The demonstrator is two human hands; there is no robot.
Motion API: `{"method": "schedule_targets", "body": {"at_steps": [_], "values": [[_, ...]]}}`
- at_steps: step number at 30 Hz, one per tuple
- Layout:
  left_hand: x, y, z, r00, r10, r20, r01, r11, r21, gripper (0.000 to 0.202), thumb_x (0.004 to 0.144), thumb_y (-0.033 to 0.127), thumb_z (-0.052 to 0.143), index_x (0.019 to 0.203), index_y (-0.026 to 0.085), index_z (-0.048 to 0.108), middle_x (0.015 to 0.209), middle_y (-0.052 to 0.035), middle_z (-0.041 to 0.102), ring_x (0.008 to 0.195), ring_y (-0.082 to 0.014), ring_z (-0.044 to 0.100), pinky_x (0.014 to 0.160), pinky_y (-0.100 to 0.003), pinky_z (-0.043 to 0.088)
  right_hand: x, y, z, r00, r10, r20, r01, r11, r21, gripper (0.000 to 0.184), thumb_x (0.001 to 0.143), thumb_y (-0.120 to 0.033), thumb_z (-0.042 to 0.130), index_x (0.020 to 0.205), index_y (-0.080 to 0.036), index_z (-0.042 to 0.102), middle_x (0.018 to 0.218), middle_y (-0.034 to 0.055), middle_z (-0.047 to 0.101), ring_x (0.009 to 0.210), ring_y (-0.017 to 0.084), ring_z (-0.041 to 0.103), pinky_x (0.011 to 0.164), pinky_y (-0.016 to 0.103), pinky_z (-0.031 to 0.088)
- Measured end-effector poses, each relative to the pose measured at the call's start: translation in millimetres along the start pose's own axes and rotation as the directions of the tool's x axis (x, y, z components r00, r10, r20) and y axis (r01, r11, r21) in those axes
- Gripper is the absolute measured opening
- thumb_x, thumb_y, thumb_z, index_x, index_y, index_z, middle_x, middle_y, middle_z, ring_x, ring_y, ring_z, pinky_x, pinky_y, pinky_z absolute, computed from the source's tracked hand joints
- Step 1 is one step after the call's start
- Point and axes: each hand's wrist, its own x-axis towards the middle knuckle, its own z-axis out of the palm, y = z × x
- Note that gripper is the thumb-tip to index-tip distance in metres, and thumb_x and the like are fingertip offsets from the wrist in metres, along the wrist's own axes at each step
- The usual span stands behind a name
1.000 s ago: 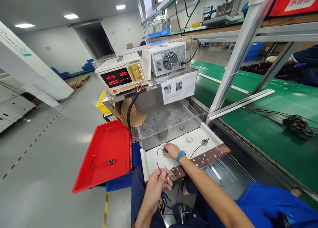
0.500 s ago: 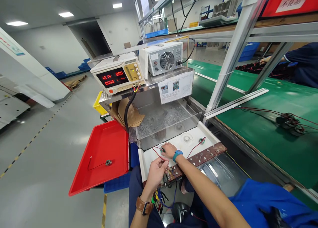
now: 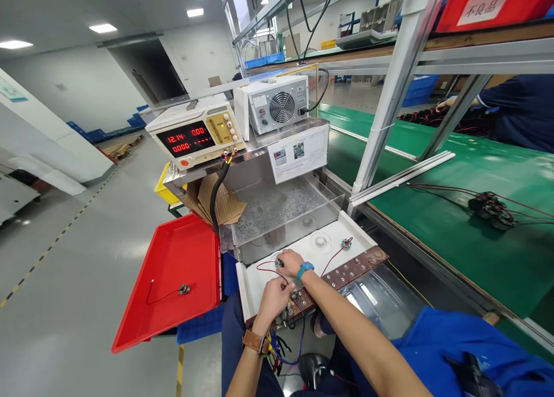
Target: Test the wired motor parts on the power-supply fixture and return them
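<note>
Red plastic forms the tray at the left, where a small dark round board lies with its thin wire trailing leftward. Further right, the left hand pinches a red wire at its fingertips, above the near edge of a white tray. That wire loops back to a circuit board, small and green with dark parts, partly covered by fingers. It is gripped at the fingertips of the right hand, at that hand's left side and on the far side of the left hand; whether it touches the white tray cannot be told. Rightward, a similar green board lies on the white tray, well apart from both hands.
</note>
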Motion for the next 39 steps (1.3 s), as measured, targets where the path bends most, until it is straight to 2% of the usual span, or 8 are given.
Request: {"method": "schedule_targets", "body": {"at_steps": [9, 18, 31, 35, 39], "values": [[9, -12, 8.4, 0.999, -0.044, 0.017, 0.045, 0.999, -0.026, 0.021, 0.077, 0.033, 0.057, 0.062, 0.019, 0.055, 0.061, -0.001, 0.064, 0.062, -0.0161, 0.058, 0.058, -0.025, 0.035, 0, -1, 1, 1.0, -0.007, -0.013, 0.007, 1.0, -0.011, 0.028, 0.082, -0.037, 0.062, 0.101, -0.017, 0.07, 0.104, 0.0114, 0.067, 0.103, 0.025, 0.058, 0.083, 0.028, 0.042], [10, -15, 12.6, 0.998, -0.057, 0.023, 0.059, 0.993, -0.106, 0.02, 0.076, 0.031, 0.057, 0.061, 0.019, 0.052, 0.057, 0.0015, 0.058, 0.057, -0.0136, 0.052, 0.056, -0.024, 0.034, -3, -5, -2, 1.0, 0.011, -0.012, -0.011, 1.0, 0.012, 0.025, 0.082, -0.035, 0.062, 0.098, -0.018, 0.07, 0.104, 0.0103, 0.067, 0.103, 0.024, 0.059, 0.082, 0.028, 0.041], [7, -17, 15.3, 0.996, -0.078, -0.038, 0.072, 0.988, -0.14, 0.017, 0.071, 0.024, 0.057, 0.057, 0.02, 0.049, 0.055, 0.0027, 0.054, 0.058, -0.0139, 0.05, 0.056, -0.025, 0.032, -2, -9, 2, 0.999, 0.025, -0.028, -0.024, 0.999, 0.046, 0.026, 0.079, -0.032, 0.061, 0.099, -0.018, 0.071, 0.104, 0.0104, 0.066, 0.104, 0.025, 0.058, 0.086, 0.029, 0.041], [8, -20, 17.7, 0.996, -0.07, -0.052, 0.061, 0.987, -0.149, 0.016, 0.069, 0.027, 0.057, 0.057, 0.02, 0.048, 0.055, 0.0022, 0.055, 0.057, -0.0144, 0.05, 0.056, -0.026, 0.033, -3, -9, 4, 0.999, 0.017, -0.043, -0.015, 0.999, 0.052, 0.026, 0.079, -0.03, 0.06, 0.098, -0.017, 0.071, 0.104, 0.0113, 0.067, 0.105, 0.025, 0.059, 0.086, 0.029, 0.042], [10, -20, 17.1, 0.996, -0.053, -0.076, 0.042, 0.989, -0.144, 0.02, 0.069, 0.036, 0.057, 0.058, 0.021, 0.049, 0.057, -0.0013, 0.059, 0.06, -0.0177, 0.055, 0.057, -0.028, 0.036, -1, -8, 1, 0.999, -0.009, -0.049, 0.01, 0.999, 0.032, 0.027, 0.078, -0.031, 0.06, 0.098, -0.017, 0.072, 0.104, 0.0123, 0.068, 0.104, 0.026, 0.06, 0.085, 0.03, 0.044]]}}
